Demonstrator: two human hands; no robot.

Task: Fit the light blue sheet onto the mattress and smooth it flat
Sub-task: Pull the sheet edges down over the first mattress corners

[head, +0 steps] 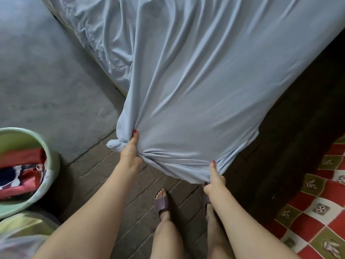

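Observation:
The light blue sheet [196,81] is stretched from the mattress at the top of the view down toward me, with long folds running along it. My left hand [130,152] grips a bunched part of its near edge, thumb on top. My right hand [214,179] grips the same edge further right, thumb pressed on the cloth. A strip of mattress side [61,21] shows under gathered sheet at the upper left. The rest of the mattress is hidden by the sheet.
A pale green tub [48,156] with red and patterned cloth stands at the left. Grey floor [37,81] lies left of the bed, brick paving [134,193] under my sandalled feet. A red and green checked cloth [321,202] lies at the right beside a dark area.

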